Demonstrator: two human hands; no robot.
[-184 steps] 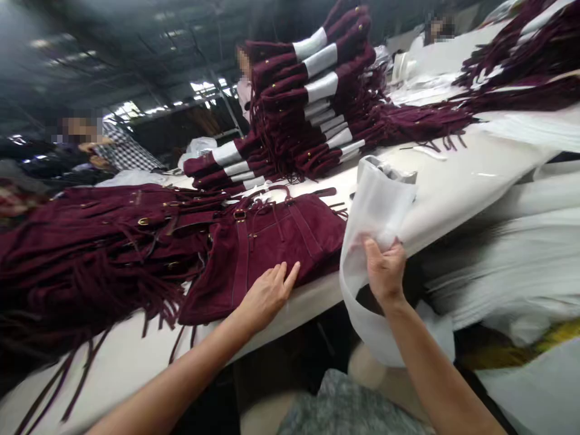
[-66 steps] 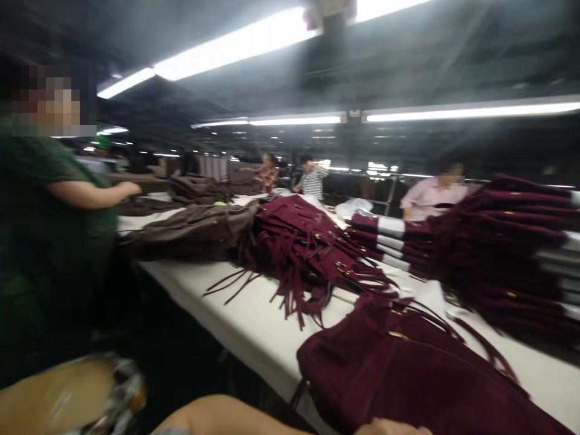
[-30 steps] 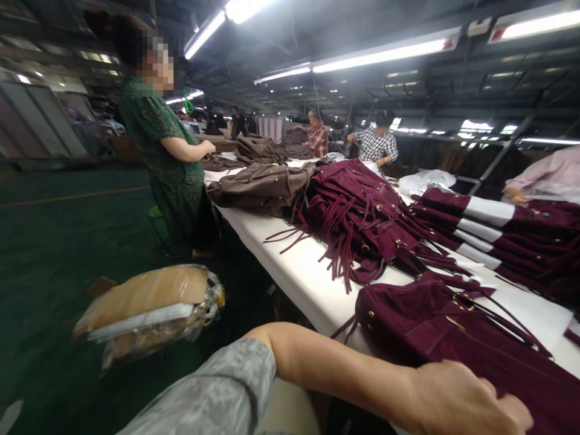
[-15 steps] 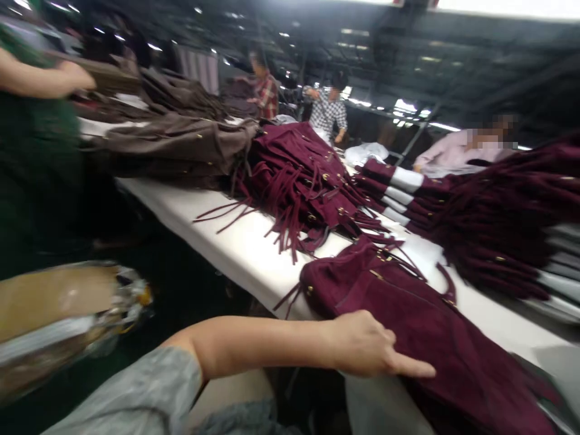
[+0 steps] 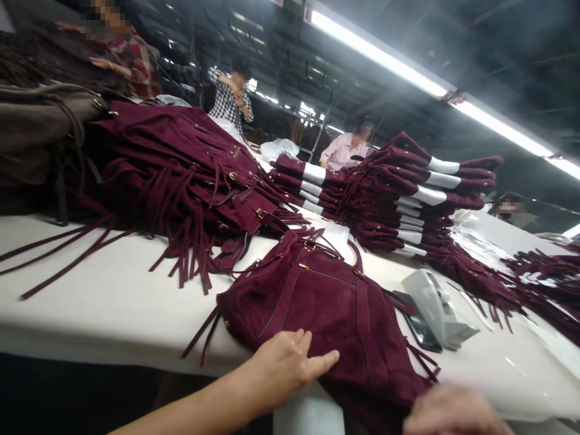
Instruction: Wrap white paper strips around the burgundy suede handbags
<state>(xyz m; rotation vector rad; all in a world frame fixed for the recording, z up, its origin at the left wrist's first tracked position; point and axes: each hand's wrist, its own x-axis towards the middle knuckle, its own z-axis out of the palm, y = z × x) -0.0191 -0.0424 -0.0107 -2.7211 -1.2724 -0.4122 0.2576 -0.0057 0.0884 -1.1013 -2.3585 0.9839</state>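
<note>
A burgundy suede-looking handbag [image 5: 324, 308] lies on the white-topped table in front of me, its handles toward the far side and fringe strips at both ends. My left hand [image 5: 287, 362] rests against the near edge of this bag. Its thumb is stretched out to the right, apart from the other fingers, which are partly curled and partly hidden. At the bag's lower right corner is my right hand [image 5: 453, 411], smeared by motion and cut by the frame's bottom edge. Its fingers cannot be made out.
A heap of fringed burgundy bags [image 5: 181, 175] is at the left, beside brown bags [image 5: 27, 145]. Stacked burgundy bags with white bands [image 5: 408, 199] stand behind. A tape dispenser-like grey object [image 5: 430, 308] and a dark phone-like slab [image 5: 421, 329] lie right. Several people work beyond.
My view has swung to the right. My left hand has stayed at the handbag's near edge, and my right hand has come into view at the bag's right corner.
</note>
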